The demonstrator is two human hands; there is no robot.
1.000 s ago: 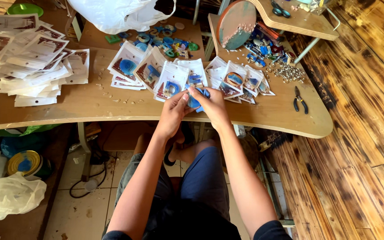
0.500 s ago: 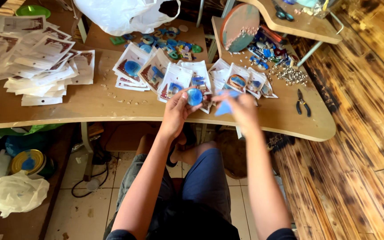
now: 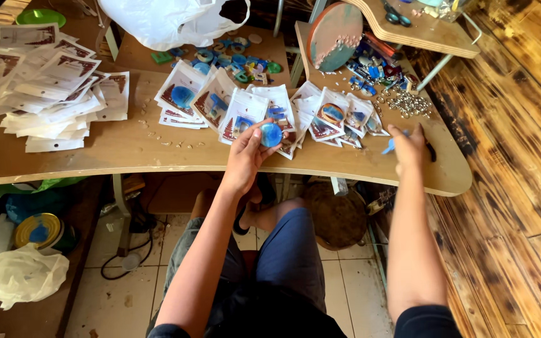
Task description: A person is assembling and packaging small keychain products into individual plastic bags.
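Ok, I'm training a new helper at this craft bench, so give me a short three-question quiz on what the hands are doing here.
1. True or false: the left hand holds a round blue disc.
2. Which is the right hand nearest to?
A. the white plastic bag
B. the black pliers
C. the green plate
3. Fill in: the pile of small metal rings lies on the wooden ____.

Key
1. True: the fingers pinch it above the row of packets.
2. B: the hand, which pinches a small blue piece, is right over the pliers.
3. table.
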